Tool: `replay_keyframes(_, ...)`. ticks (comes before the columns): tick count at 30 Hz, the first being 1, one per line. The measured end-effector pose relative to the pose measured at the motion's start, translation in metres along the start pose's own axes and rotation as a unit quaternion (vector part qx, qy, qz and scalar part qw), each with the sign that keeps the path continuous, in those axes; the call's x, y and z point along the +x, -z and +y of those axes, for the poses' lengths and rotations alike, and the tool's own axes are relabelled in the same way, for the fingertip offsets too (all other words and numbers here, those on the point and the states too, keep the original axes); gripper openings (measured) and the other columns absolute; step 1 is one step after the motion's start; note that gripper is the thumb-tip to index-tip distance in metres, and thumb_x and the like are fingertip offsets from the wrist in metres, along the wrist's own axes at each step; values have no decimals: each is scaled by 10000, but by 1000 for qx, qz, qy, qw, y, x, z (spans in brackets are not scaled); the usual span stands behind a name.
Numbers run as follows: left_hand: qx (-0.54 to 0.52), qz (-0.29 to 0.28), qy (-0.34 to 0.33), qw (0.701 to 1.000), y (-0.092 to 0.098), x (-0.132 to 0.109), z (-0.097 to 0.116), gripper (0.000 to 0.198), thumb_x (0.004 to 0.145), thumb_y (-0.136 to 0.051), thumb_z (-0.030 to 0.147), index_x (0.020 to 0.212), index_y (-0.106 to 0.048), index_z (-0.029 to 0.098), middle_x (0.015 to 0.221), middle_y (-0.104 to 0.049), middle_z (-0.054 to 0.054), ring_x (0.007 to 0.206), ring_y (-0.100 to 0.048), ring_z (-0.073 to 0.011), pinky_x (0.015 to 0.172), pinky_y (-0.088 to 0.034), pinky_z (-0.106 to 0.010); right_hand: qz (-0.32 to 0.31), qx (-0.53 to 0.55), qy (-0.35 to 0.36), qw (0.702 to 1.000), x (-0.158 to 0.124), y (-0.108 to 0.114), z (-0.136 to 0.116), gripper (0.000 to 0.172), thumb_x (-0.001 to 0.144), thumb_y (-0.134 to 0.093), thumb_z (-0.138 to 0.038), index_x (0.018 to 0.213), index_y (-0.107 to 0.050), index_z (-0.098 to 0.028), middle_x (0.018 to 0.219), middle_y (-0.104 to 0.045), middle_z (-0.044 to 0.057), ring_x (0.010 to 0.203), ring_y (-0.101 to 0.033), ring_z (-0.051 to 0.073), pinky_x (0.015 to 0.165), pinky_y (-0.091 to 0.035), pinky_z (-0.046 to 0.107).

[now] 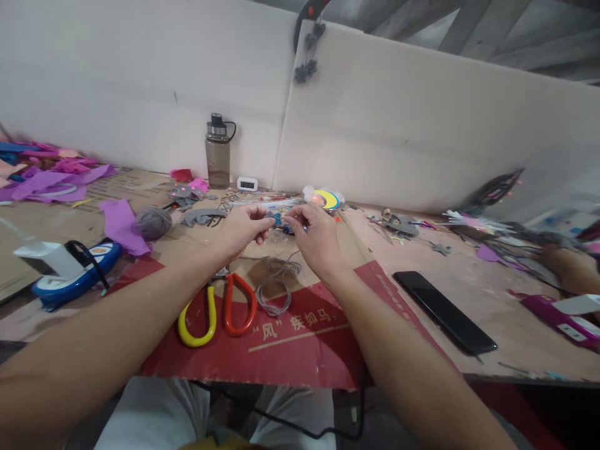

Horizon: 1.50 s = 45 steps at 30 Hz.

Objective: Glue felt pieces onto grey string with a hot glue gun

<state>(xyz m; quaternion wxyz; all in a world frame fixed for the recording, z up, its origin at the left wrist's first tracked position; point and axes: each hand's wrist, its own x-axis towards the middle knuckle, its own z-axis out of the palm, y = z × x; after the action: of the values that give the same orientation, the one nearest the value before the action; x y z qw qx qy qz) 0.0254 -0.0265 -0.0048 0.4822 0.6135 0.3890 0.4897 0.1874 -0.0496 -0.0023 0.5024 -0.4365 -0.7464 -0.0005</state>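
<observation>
My left hand [244, 230] is closed in a pinch at the middle of the work surface. At its fingertips is a small blue piece [277, 219], too small to name. Close by on the right, my right hand [317, 236] has thumb and finger pressed together; whatever is in that pinch is hidden. Below the hands lies a loose coil of thin grey cord [274, 307]. Scissors with one yellow handle and one red handle [240, 305] rest left of the coil, their blades mostly covered by my left forearm.
A water bottle [218, 156] and a small white digital clock [247, 184] stand at the back. Grey yarn [153, 223] and a blue power strip [77, 281] lie left. A black phone [443, 311] lies right. Another person's hand [569, 269] shows at the far right.
</observation>
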Motion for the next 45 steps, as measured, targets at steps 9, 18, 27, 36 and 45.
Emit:
replay_keyframes(9, 2, -21, 8, 1000, -2, -2, 3, 121, 698, -667, 198, 701, -560, 143, 503, -532, 31, 409, -462, -49, 391, -350, -163, 2, 4, -50, 999, -1, -5, 2, 183, 859, -477, -346, 742, -520, -212, 752, -573, 31, 701, -500, 165, 649, -367, 287)
replay_keyframes(18, 14, -43, -5, 999, -4, -3, -1, 119, 709, -666, 224, 714, -584, 138, 503, -544, 22, 402, -463, -51, 396, -357, -174, -16, 17, -85, 996, -4, -9, 2, 286, 867, -441, -398, 700, -530, -184, 654, -532, 7, 609, -441, 128, 581, -319, 257)
replay_keyframes(27, -9, -52, 2, 999, -8, -5, 0, 115, 705, -663, 225, 723, -590, 137, 549, -545, 12, 454, -487, -57, 407, -369, -172, 3, 3, -96, 995, -5, -8, -1, 275, 843, -479, -412, 689, -545, -194, 621, -536, 2, 581, -450, 133, 569, -323, 264)
replay_keyframes(36, -21, -53, 16, 998, -8, -5, -2, 170, 668, -691, 267, 748, -592, 154, 648, -550, 14, 490, -500, -51, 371, -332, -152, 6, 5, -94, 996, -6, -7, -1, 281, 844, -473, -415, 692, -555, -194, 627, -558, 12, 582, -461, 135, 553, -327, 263)
replay_keyframes(45, -2, -47, 8, 999, -7, -6, -2, 149, 692, -653, 287, 705, -585, 155, 570, -521, 20, 477, -486, -62, 374, -337, -160, -5, 26, -103, 994, -6, -7, -7, 245, 836, -506, -385, 722, -590, -185, 646, -589, 11, 573, -471, 125, 578, -341, 263)
